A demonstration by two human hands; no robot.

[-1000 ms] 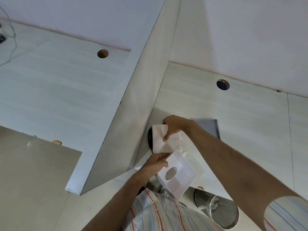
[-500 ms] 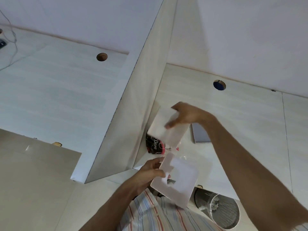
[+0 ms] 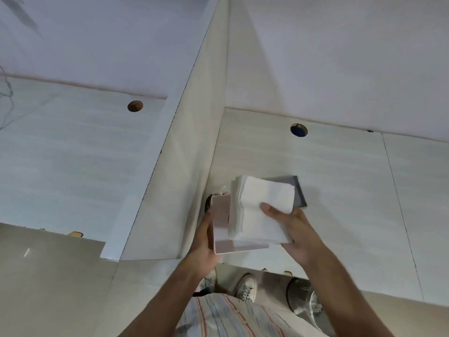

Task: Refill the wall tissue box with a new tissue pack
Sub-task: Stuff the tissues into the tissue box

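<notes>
My right hand (image 3: 289,229) holds a thick white stack of tissues (image 3: 260,210), thumb pressed on its face. My left hand (image 3: 205,242) grips the white tissue box cover (image 3: 222,224) by its left edge, the cover lying just behind and left of the stack. A grey wall plate (image 3: 298,194) is fixed to the tiled wall right behind the tissues. Part of a dark wrapper peeks out at the cover's left.
A tiled wall corner runs down at the left of my hands. Two round holes (image 3: 135,106) (image 3: 298,130) are in the tiles. A steel bin (image 3: 306,302) stands on the floor at the lower right, beside my shoes (image 3: 246,287).
My right hand brought the tissue stack down and right, in front of the grey plate. The left hand raised and turned the cover up against the stack. The view shifted downward.
</notes>
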